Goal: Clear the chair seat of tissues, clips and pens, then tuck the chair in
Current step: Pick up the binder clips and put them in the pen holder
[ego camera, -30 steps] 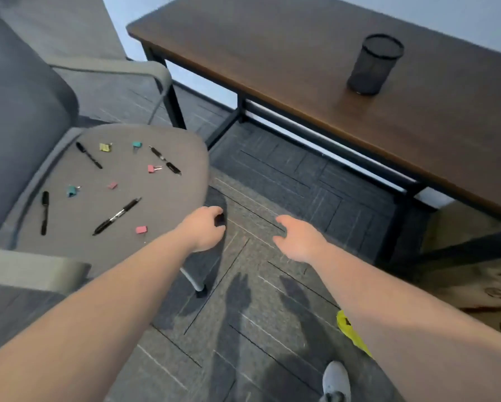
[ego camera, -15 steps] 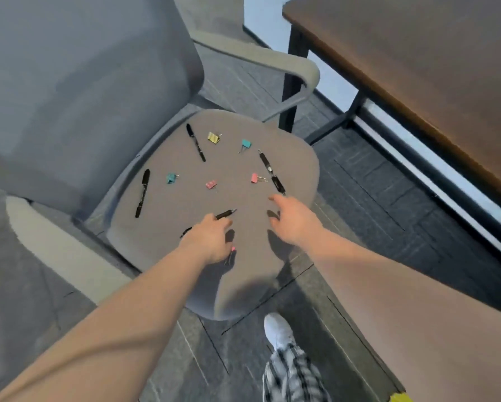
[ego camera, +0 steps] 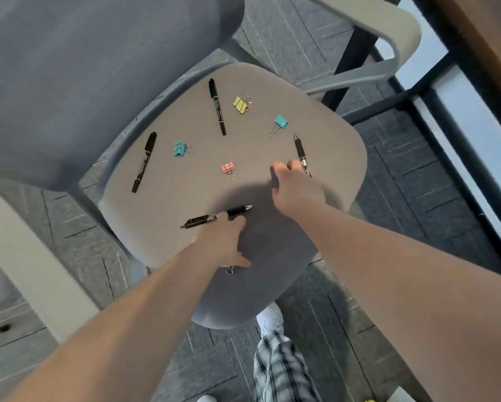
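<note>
The grey chair seat (ego camera: 185, 198) holds two black markers (ego camera: 217, 107) (ego camera: 144, 162), a yellow clip (ego camera: 240, 104), two teal clips (ego camera: 281, 122) (ego camera: 179, 148) and a pink clip (ego camera: 228, 168). My left hand (ego camera: 226, 242) pinches the middle of a black pen (ego camera: 203, 219) that lies near the seat's front. A clip's wire handle (ego camera: 229, 269) pokes out under that hand's heel. My right hand (ego camera: 295, 187) hovers with fingers spread beside another black pen (ego camera: 300, 149) at the seat's right. Whatever is under its fingers is hidden.
The chair's backrest (ego camera: 98, 68) fills the upper left, with armrests at the right (ego camera: 388, 27) and left (ego camera: 34, 256). A brown tabletop (ego camera: 490, 39) on black legs (ego camera: 356, 47) stands at the right. My plaid trouser leg (ego camera: 281, 369) is by the seat's front, on grey carpet.
I have leaned closer over the seat. My left hand has come down onto the front pen, and my right hand has reached forward to the pen at the right.
</note>
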Available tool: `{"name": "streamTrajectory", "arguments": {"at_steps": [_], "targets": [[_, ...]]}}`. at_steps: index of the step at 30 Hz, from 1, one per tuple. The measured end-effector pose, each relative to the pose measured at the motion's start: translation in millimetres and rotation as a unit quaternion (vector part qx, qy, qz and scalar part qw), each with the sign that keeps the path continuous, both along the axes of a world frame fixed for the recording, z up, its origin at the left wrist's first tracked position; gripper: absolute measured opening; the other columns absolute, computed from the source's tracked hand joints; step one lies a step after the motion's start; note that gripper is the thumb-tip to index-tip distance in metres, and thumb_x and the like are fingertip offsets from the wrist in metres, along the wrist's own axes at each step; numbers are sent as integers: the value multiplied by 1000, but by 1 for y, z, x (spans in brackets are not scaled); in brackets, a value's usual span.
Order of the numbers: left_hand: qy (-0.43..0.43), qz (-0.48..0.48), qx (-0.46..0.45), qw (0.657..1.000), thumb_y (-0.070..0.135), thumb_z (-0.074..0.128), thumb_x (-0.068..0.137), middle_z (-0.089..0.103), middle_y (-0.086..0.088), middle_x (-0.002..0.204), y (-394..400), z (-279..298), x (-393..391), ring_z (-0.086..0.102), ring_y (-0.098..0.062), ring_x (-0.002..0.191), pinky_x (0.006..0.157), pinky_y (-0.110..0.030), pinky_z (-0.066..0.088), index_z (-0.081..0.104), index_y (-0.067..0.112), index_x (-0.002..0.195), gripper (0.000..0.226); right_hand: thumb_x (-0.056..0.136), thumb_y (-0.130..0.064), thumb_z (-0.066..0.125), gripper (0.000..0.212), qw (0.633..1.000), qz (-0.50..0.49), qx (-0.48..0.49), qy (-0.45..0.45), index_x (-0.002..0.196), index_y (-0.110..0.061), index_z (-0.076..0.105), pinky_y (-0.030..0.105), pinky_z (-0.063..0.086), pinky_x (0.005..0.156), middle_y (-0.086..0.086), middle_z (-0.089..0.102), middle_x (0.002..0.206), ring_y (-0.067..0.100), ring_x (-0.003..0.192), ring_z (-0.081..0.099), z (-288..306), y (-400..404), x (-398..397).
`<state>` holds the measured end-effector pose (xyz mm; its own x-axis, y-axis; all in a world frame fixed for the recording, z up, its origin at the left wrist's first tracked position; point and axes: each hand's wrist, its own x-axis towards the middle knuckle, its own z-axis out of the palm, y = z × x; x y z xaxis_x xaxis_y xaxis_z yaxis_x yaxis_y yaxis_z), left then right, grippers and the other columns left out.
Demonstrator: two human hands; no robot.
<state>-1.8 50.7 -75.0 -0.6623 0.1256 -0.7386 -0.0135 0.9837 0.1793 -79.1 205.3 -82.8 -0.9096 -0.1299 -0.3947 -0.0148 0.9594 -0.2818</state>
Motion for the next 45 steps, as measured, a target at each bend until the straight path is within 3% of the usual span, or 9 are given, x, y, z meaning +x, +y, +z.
{"name": "streamTrajectory", "arguments": {"at_steps": [6,16,19,22,25,29,33,39,45], "targets": [[5,-28,2,1000,20,63,81,43,-16,120,-1,-9,1,57,-35,98,79,-39,49,47,8,111,36,91,-11,49,39,1000,7,15,-8,128,-19,40,35,37,70,10,44,124,34,112,52,-10,-6,-7],[-4,41,34,999,8,50,82,53,-16,109,-2,2,-5,54,-32,97,77,-36,45,53,4,99,18,93,-10,46,25,998,20,16,-52,118,-6,49,38,46,79,15,48,125,36,109,56,3,-7,-13],[27,90,20,995,3,39,86,57,-12,106,-8,13,-16,52,-31,86,71,-33,45,55,8,92,18,88,-15,50,23,999,1,-21,-50,109,-7,52,36,47,78,13,55,118,35,105,59,11,-11,-18],[67,120,-7,990,6,41,86,59,-15,113,-13,24,-31,58,-34,99,78,-35,47,58,9,97,21,86,-14,49,21,997,-28,-59,-37,106,-5,48,35,43,72,14,55,113,36,99,59,16,-17,-25],[151,185,-5,971,18,45,84,59,-9,91,-16,33,-46,53,-33,81,65,-30,39,46,15,86,4,85,-10,48,26,992,-63,-110,9,110,-3,46,35,40,67,17,54,108,34,85,53,16,-23,-34],[209,189,-25,959,34,46,93,55,-6,87,-21,25,-69,50,-32,75,62,-33,38,43,12,102,24,86,-13,42,17,971,-174,-165,11,102,-14,46,37,39,76,10,48,104,31,91,48,18,-28,-61],[243,200,39,948,42,50,93,55,-12,109,-30,7,-92,57,-35,93,69,-37,42,45,13,110,34,92,-21,37,31,969,-218,-117,12,113,-3,51,34,37,79,18,56,118,36,109,54,22,-32,-94],[190,150,38,969,56,54,85,44,-12,129,-34,-6,-117,52,-36,115,82,-40,46,36,23,135,63,94,-19,44,38,960,-250,-112,50,129,-6,38,40,43,89,20,54,122,37,113,54,12,-38,-126],[144,98,68,982,66,52,80,48,-14,119,-34,-17,-118,56,-39,107,86,-43,47,36,15,124,69,95,-28,54,41,968,-240,-68,25,126,-7,37,40,43,91,20,46,128,38,115,53,-5,-48,-125]]}}
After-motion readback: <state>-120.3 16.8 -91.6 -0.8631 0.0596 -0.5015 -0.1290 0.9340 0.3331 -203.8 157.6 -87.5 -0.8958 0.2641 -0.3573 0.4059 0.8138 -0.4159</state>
